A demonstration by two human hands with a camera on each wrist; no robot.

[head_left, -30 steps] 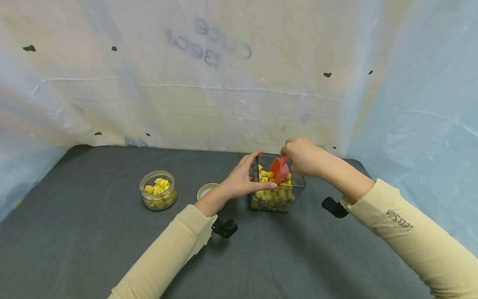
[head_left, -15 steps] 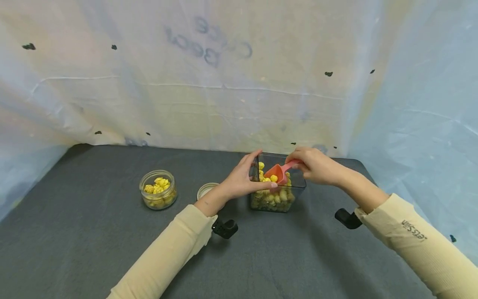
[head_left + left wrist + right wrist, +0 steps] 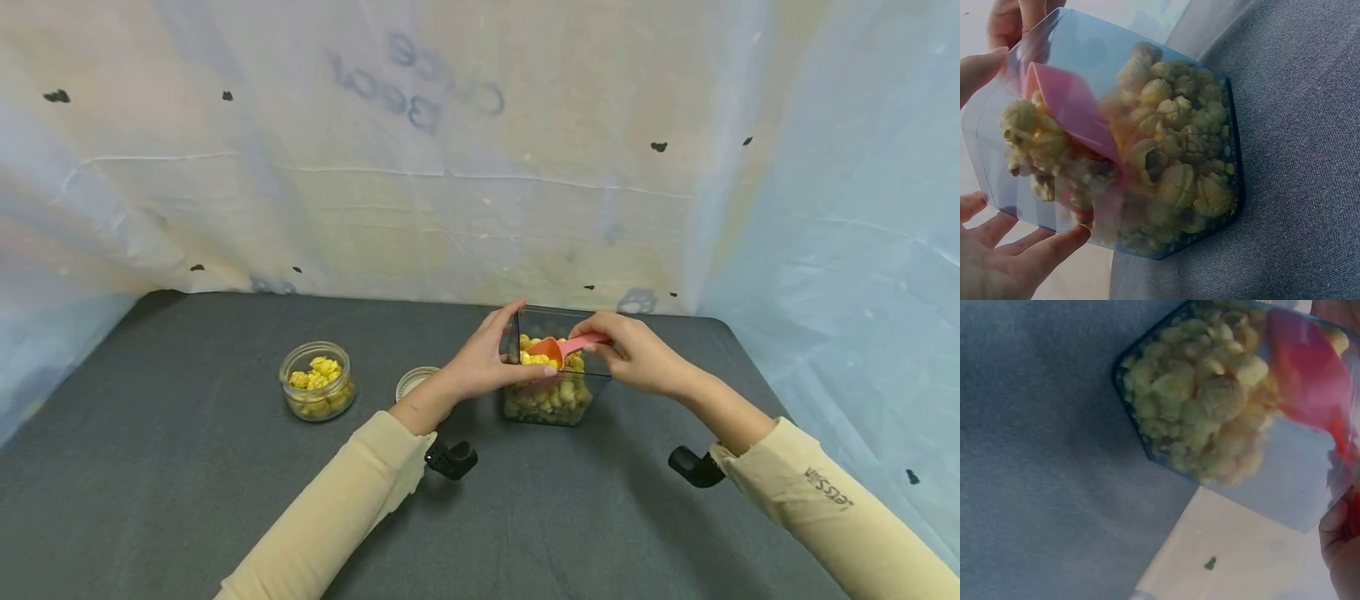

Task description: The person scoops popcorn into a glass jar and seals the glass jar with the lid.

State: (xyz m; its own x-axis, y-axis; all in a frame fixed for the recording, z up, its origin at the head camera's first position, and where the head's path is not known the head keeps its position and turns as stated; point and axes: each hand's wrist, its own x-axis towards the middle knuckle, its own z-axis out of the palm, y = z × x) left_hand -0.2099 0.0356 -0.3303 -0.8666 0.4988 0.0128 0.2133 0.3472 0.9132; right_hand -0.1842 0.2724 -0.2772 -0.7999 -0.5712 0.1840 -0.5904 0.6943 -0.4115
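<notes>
In the head view, a clear square-sided container (image 3: 596,385) stands on the dark table, partly filled with yellow popcorn (image 3: 1179,134). My left hand (image 3: 483,357) holds it from the left, thumb along the near rim and fingers around the far left corner. My right hand (image 3: 637,354) pinches the handle of a pink scoop (image 3: 587,340) above the container's right side. The bowl of the scoop lies inside the container, heaped with popcorn pieces (image 3: 1038,140), as the left wrist view shows through the clear wall. In the right wrist view, the scoop (image 3: 1310,372) sits above the popcorn bed.
To the left on the dark table (image 3: 187,467) stands a round glass jar (image 3: 318,404) holding some popcorn. A round lid (image 3: 411,380) lies between jar and container, partly behind my left wrist. A pale plastic sheet (image 3: 450,233) hangs behind the table.
My right hand has moved lower and slightly right from above the popcorn, tipping the scoop from steep to nearly level, now with popcorn in it. My left hand stays on the container.
</notes>
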